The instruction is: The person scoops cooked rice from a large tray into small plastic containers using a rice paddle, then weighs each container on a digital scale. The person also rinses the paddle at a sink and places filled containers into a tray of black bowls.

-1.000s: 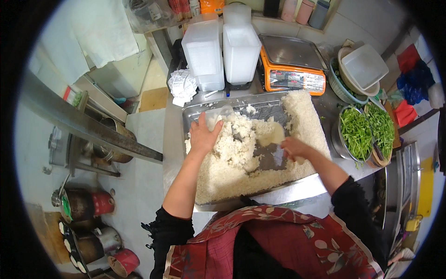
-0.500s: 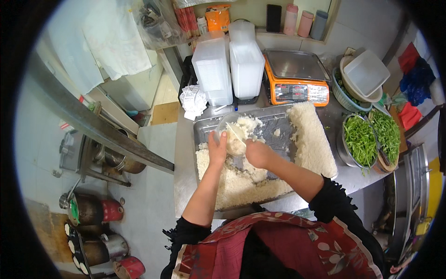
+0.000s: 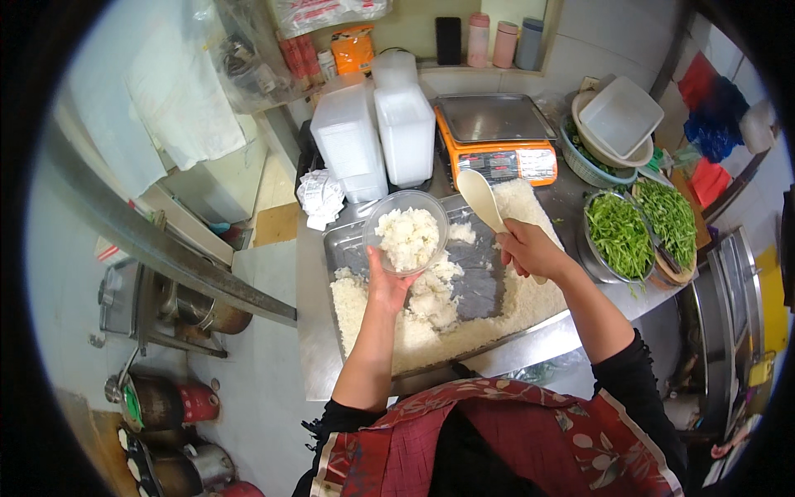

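Note:
My left hand (image 3: 387, 283) grips a clear round plastic bowl (image 3: 370, 217) from its near side. White rice (image 3: 408, 238) is heaped inside the bowl. In my right hand (image 3: 530, 250) is a cream rice paddle (image 3: 479, 197), its head raised to the right of the bowl and pointing away from me. Both are above a wide metal tray (image 3: 480, 290) of rice. A thick bank of rice (image 3: 530, 290) lies along the tray's right and near sides, with looser clumps below the bowl. Bare metal shows in the tray's middle.
Behind the tray stand stacks of clear plastic containers (image 3: 406, 137), crumpled paper (image 3: 320, 199) and an orange scale (image 3: 497, 137). Right of it are a metal bowl of cut greens (image 3: 619, 236) and more greens on a round board (image 3: 667, 224). A metal post (image 3: 178, 232) slants at left.
The bowl has come up off the rice and tilted, now showing its heap of rice. The paddle has left the bowl and moved right with my right hand.

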